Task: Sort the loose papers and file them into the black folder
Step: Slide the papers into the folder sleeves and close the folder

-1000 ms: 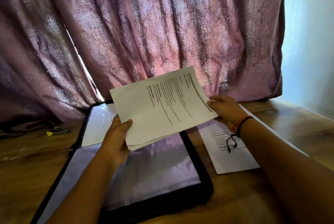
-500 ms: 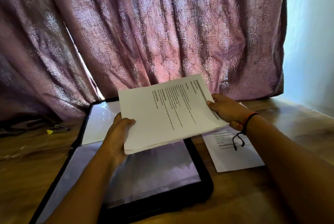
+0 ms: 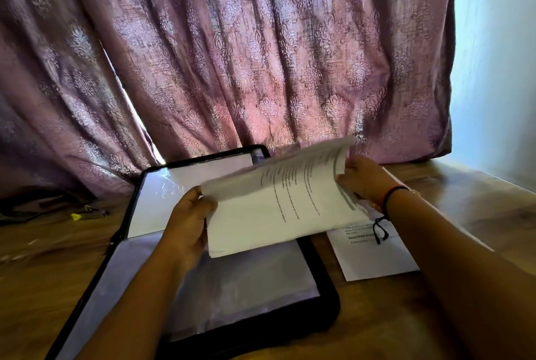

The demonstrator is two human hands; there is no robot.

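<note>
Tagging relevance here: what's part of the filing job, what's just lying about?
Job: paper stack, gripped by left hand and right hand; black folder, open beneath; loose sheet beside folder.
Lying about: yellow-tipped object; curtain.

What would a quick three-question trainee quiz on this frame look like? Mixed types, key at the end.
1. True or false: the stack of papers lies flat inside the black folder.
2. Where is the single loose sheet? A) on the table, right of the folder; B) tucked in a folder sleeve; C) pinned to the curtain.
3. Which hand curls up the stack's top sheets?

Key:
1. False: the left hand and right hand hold it above the open folder.
2. A.
3. The right hand.
</note>
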